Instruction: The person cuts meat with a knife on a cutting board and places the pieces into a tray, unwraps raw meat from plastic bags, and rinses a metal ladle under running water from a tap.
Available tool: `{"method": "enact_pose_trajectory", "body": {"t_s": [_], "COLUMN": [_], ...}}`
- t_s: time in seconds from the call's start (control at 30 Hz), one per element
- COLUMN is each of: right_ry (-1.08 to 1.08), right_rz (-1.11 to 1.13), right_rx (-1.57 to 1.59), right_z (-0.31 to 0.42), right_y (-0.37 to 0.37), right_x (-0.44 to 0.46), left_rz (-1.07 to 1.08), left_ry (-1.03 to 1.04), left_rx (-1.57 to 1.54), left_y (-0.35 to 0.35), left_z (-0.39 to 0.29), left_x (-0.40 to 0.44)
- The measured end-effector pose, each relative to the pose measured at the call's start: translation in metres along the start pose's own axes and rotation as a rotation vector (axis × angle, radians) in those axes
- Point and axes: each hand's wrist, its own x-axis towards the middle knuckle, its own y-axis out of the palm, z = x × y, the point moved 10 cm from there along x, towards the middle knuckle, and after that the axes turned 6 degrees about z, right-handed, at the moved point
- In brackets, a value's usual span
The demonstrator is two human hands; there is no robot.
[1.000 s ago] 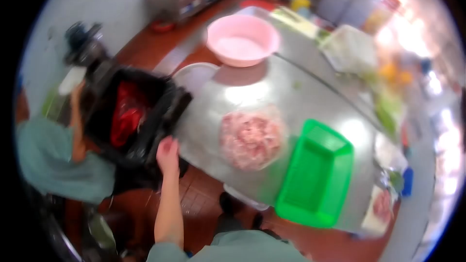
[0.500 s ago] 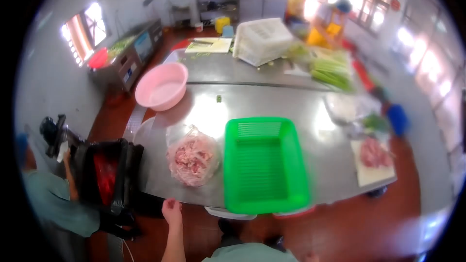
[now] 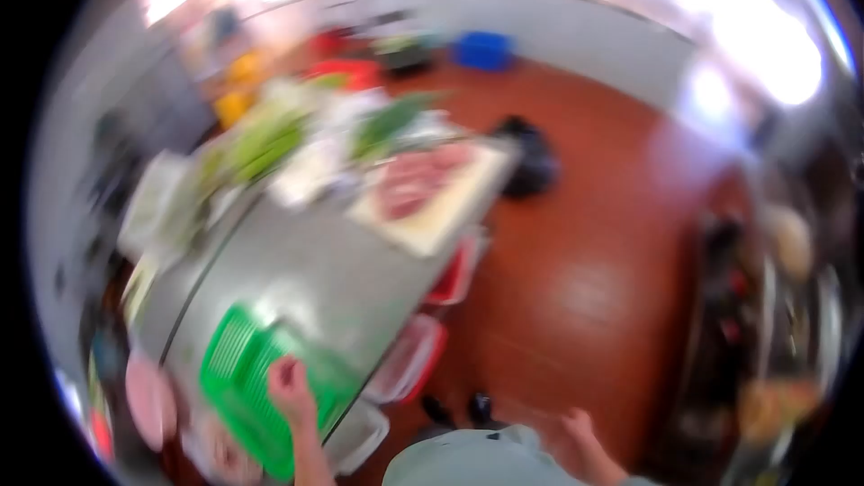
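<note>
My left hand [image 3: 292, 385] hangs over the green plastic basket [image 3: 236, 387], its fingers loosely curled and nothing visible in them. Whether it touches the basket I cannot tell. My right hand [image 3: 579, 426] is low on the right over the red floor, apart from any object, and its fingers are smeared by motion. The basket lies on the metal table [image 3: 297, 256]. Beside it, at the lower left, the plastic bag of cut meat [image 3: 220, 452] shows partly. Farther up, pieces of raw meat [image 3: 414, 182] rest on a white cutting board [image 3: 423, 232] at the table's end.
Green leafy vegetables [image 3: 270, 139] and a white crate [image 3: 155, 202] are on the table's far side. Red and white tubs [image 3: 409, 360] stand under its edge. A black bag [image 3: 528, 157] sits on the floor beyond the board. A blurred counter [image 3: 765, 324] is at right.
My view has swung to the right, so the table now lies at the left and the cutting board with meat appears closer. My right hand has come more into view.
</note>
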Motion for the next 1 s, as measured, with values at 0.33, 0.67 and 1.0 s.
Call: {"method": "enact_pose_trajectory", "body": {"t_s": [0.33,0.67,1.0], "right_ry": [0.301,0.433,0.684], "right_rz": [-0.358,-0.555,-0.563], "right_rx": [0.140,0.181,0.481], "right_z": [0.010,0.052,0.008], "right_y": [-0.005,-0.040,0.023], "right_x": [-0.064,-0.019,0.021], "left_rz": [0.608,0.964,1.262], "left_ry": [-0.098,-0.170,0.233], "left_rx": [-0.254,-0.283,-0.130], "left_y": [0.319,0.531,0.769], "left_z": [-0.041,-0.049,-0.171], "left_x": [0.075,0.107,0.128]}}
